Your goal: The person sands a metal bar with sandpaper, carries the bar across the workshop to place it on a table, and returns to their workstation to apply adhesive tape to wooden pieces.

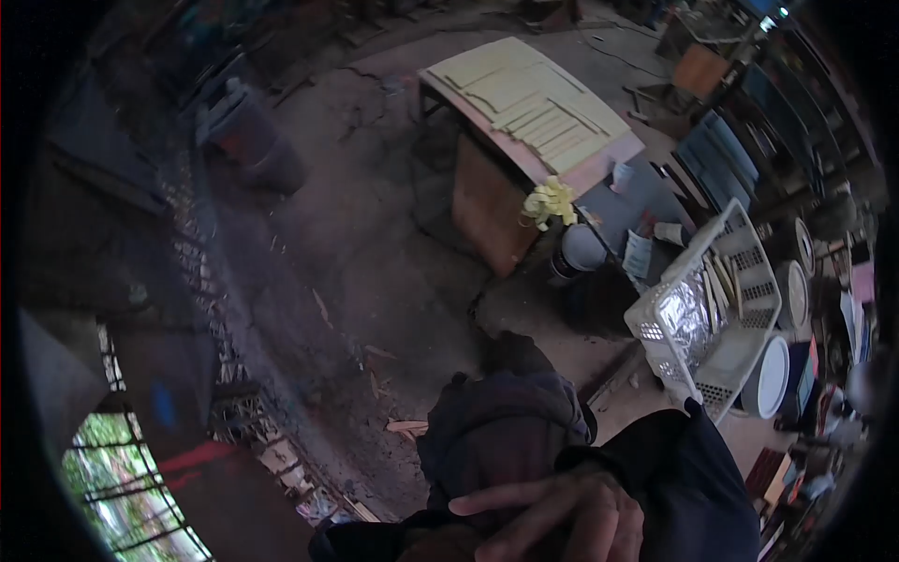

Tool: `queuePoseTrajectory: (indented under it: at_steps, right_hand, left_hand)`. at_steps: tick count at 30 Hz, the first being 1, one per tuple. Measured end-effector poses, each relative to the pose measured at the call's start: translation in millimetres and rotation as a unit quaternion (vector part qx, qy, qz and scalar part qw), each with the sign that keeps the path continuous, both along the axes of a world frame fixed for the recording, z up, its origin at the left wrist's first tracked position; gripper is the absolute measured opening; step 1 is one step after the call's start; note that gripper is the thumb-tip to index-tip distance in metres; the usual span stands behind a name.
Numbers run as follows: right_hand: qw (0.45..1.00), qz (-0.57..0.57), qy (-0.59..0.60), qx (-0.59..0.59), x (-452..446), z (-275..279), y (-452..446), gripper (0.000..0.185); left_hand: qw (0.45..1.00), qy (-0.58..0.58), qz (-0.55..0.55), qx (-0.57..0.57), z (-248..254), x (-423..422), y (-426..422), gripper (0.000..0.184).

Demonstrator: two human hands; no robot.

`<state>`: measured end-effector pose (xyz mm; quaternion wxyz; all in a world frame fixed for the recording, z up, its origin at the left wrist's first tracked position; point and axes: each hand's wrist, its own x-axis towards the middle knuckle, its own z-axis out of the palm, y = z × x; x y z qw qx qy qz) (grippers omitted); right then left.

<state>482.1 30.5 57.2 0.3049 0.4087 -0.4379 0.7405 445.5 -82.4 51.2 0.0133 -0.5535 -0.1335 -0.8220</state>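
Observation:
My right hand (571, 515) comes in from the dark sleeve at the bottom, its fingers apart and pointing left, with no object seen in it. Beneath its fingertips, at the lower edge, my left hand (440, 543) shows only in part; its fingers are hidden. Just beyond both hands is a dark, rounded cloth-like shape (506, 421), too dim to make out. A white plastic basket (655, 347) stands tilted to the right, holding foil-like wrap (685, 323) and pale strips (721, 286).
A table (627, 155) bears a pale sheet with thin strips (534, 94). Yellow ribbons (551, 201) hang at its corner near a round container (582, 248). White buckets (770, 377) line the right. A dark barrel (248, 140) stands left; wood scraps (407, 426) lie on the floor.

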Motion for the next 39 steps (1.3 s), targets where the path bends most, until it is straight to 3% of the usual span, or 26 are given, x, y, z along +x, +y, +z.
queuePoseTrajectory:
  at_steps: [1, 2, 4, 5, 6, 8, 10, 12, 15, 18, 20, 22, 24, 25, 27, 29, 31, 33, 35, 39]
  right_hand:
    - [0.996, 0.083, 0.022, 0.014, -8, 2, 18, 0.035]
    - [0.998, 0.052, 0.020, 0.016, -14, 3, 13, 0.035]
    - [0.973, -0.068, 0.138, -0.170, -44, 8, 1, 0.036]
    - [0.996, 0.060, -0.042, 0.047, -12, 2, 56, 0.037]
    - [0.997, 0.039, -0.029, 0.052, -14, 5, 77, 0.037]
    - [0.964, -0.013, 0.022, 0.264, -23, 11, 110, 0.038]
    - [0.975, 0.006, -0.017, 0.224, -26, 6, 129, 0.040]
    - [0.971, -0.035, -0.103, 0.215, -30, -11, 154, 0.023]
    - [0.936, -0.158, -0.234, 0.209, -29, -47, 187, 0.015]
    - [0.832, -0.251, -0.433, 0.240, -26, -77, 210, 0.009]
    - [0.789, -0.282, -0.480, 0.261, -31, -102, 222, 0.010]
    - [0.738, -0.312, -0.528, 0.282, -31, -132, 227, 0.013]
    - [0.703, -0.317, -0.582, 0.257, -32, -149, 232, 0.014]
    - [0.688, -0.330, -0.594, 0.256, -32, -162, 234, 0.016]
    - [0.639, -0.320, -0.650, 0.258, -28, -195, 236, 0.023]
    - [0.616, -0.325, -0.673, 0.248, -23, -221, 236, 0.025]
    - [0.590, -0.264, -0.708, 0.282, -16, -238, 234, 0.027]
    - [0.592, -0.258, -0.725, 0.240, -25, -242, 229, 0.027]
    - [0.599, -0.245, -0.735, 0.201, -43, -244, 223, 0.027]
    - [0.542, -0.275, -0.769, 0.197, -87, -235, 221, 0.025]
  left_hand:
    - [1.000, 0.006, 0.005, 0.007, 1, -8, 11, 0.026]
    - [1.000, 0.010, 0.011, 0.011, 4, -14, 21, 0.030]
    - [0.999, 0.027, -0.006, 0.018, 7, -29, 32, 0.034]
    - [0.993, 0.069, -0.082, -0.038, 6, -39, 24, 0.028]
    - [0.977, 0.119, -0.151, -0.092, 8, -54, 23, 0.024]
    - [0.955, 0.188, -0.182, -0.140, 27, -85, 32, 0.023]
    - [0.931, 0.237, -0.196, -0.196, 44, -106, 41, 0.023]
    - [0.896, 0.269, -0.256, -0.244, 58, -130, 59, 0.024]
    - [0.870, 0.261, -0.313, -0.277, 59, -161, 85, 0.031]
    - [0.847, 0.241, -0.358, -0.309, 35, -178, 114, 0.042]
    - [0.910, 0.060, -0.221, -0.345, 11, -173, 130, 0.044]
    - [0.856, 0.094, -0.135, -0.490, -7, -187, 143, 0.039]
    - [0.800, -0.060, -0.053, -0.595, -43, -192, 156, 0.031]
    - [0.737, -0.030, 0.008, -0.675, -61, -207, 168, 0.029]
    - [0.659, -0.032, -0.029, -0.751, -123, -234, 185, 0.027]
    - [0.522, 0.055, -0.050, -0.850, -184, -252, 182, 0.028]
    - [0.547, 0.130, -0.087, -0.823, -232, -259, 168, 0.032]
    - [0.558, 0.159, -0.127, -0.805, -239, -271, 171, 0.034]
    - [0.536, 0.127, -0.107, -0.828, -237, -290, 173, 0.032]
    - [0.487, 0.080, -0.169, -0.853, -227, -348, 178, 0.026]
